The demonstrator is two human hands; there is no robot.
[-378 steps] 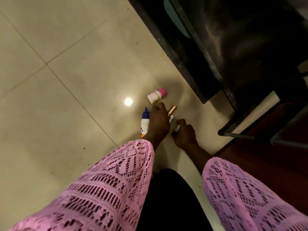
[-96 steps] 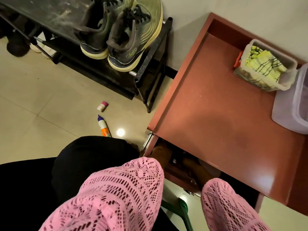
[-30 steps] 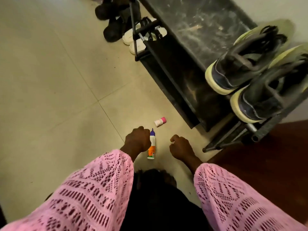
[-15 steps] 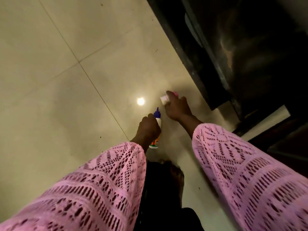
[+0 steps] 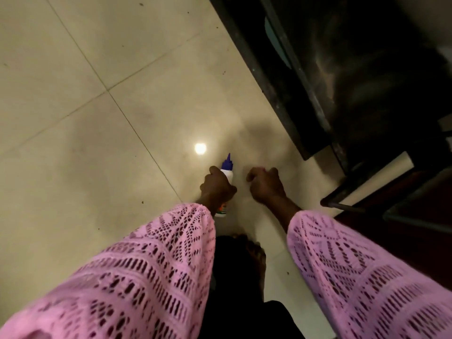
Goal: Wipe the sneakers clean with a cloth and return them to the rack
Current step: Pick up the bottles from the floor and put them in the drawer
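Both arms in pink knit sleeves reach down over the tiled floor [image 5: 73, 123]. Left hand [image 5: 216, 188] is wrapped around a white glue bottle [image 5: 227, 171] with blue nozzle. Right hand [image 5: 265, 185] is fisted, contents indiscernible. The dark shoe rack [image 5: 342, 77] stands near, upper right; sneakers and cloth not visible.

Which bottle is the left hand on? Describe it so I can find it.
Start at the dark rack, then drop to the tiled floor beside the light glare. The bottle is under the left hand: white, with a pointed blue cap.
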